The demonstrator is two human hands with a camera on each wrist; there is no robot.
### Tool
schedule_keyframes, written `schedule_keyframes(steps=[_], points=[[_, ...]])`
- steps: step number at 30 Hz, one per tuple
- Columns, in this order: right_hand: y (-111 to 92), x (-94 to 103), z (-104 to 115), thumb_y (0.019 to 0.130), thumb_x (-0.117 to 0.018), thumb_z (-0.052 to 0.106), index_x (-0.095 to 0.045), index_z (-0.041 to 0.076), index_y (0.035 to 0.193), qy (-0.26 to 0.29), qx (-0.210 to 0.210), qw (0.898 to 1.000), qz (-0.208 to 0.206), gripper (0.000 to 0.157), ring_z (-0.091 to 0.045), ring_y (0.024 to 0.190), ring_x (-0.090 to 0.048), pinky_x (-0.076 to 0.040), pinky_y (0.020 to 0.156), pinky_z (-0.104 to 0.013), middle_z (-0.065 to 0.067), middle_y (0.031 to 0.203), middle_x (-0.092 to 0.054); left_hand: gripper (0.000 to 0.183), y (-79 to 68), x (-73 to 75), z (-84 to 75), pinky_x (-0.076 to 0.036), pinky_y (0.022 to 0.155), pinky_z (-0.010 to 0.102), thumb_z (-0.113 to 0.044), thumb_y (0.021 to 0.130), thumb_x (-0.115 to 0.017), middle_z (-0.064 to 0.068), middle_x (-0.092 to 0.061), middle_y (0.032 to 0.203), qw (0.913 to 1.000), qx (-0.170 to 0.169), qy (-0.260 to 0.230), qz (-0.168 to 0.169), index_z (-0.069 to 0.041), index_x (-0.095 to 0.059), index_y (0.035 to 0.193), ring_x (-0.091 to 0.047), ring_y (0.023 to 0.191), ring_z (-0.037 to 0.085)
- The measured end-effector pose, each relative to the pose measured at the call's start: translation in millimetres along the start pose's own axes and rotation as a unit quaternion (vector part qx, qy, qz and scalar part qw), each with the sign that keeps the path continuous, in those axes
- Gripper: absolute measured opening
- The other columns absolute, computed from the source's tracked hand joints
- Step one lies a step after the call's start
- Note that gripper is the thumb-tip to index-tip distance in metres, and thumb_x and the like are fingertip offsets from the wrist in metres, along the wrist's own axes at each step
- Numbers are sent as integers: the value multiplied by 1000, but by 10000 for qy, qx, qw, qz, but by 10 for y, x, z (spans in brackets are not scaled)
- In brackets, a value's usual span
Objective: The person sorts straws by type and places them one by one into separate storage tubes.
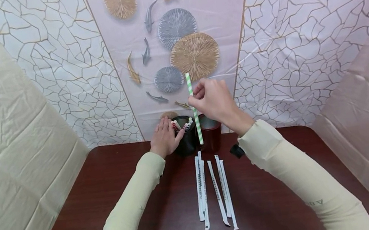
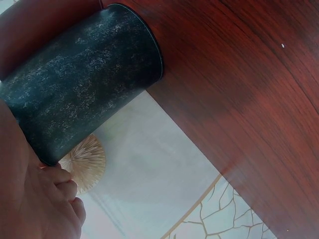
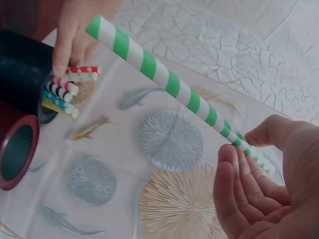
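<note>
In the head view my right hand (image 1: 216, 100) pinches a green-and-white striped straw (image 1: 198, 129) between thumb and fingers. The straw hangs upright in front of the gap between a black cup (image 1: 186, 145) and a dark red cup (image 1: 212, 136). My left hand (image 1: 165, 137) holds the black cup at its left side near the rim, thumb toward the front. Several patterned straws (image 3: 62, 94) stick out of the black cup, in red, black, teal and yellow. No straw shows in the red cup's mouth (image 3: 17, 152). The left wrist view shows the black cup's side (image 2: 84, 84).
Several paper-wrapped straws (image 1: 203, 192) lie lengthwise on the dark wooden table (image 1: 172, 221), in a left and a right group. A small black object (image 1: 236, 151) is by the right sleeve. A patterned cloth (image 1: 167, 53) hangs behind the cups.
</note>
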State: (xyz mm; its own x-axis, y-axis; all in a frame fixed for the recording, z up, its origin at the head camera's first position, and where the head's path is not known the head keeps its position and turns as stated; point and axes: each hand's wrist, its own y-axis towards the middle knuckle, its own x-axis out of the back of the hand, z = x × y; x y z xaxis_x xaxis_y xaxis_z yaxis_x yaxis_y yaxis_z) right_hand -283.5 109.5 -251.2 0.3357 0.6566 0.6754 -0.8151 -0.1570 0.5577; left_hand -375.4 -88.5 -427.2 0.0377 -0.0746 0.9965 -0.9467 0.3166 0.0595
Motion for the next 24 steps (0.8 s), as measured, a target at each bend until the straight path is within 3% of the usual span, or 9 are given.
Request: schedule_keyframes(steps=[8,16,24], points=[[160,-17,43,94,-70,18,-74,2,100,493,111,9973,-536,18,-23,80,-78,-64,80,-38,-13,91,-81,89,-5,16,-12,-18,135,46,-64,111,-20,24,-16,176,10000,-46,62,-62,6,-20,166,-14,166,35],[272,-217,-77,93,-72,14,-73,0,99,821,451,9880,-1232,15,-24,77,-77,-64,75,-36,-13,88,-80,89,9,17,-8,-17,135,47,-64,111,-18,24,-16,176,9998,-63,176,-16,6,-20,166,-14,166,35],[332,-458,-234,93,-72,12,-73,-3,101,940,527,9841,-1414,17,-27,78,-78,-64,74,-36,-16,91,-80,90,4,26,5,-17,135,46,-65,110,-16,22,-14,177,9998,-22,172,55,5,-19,166,-13,166,34]])
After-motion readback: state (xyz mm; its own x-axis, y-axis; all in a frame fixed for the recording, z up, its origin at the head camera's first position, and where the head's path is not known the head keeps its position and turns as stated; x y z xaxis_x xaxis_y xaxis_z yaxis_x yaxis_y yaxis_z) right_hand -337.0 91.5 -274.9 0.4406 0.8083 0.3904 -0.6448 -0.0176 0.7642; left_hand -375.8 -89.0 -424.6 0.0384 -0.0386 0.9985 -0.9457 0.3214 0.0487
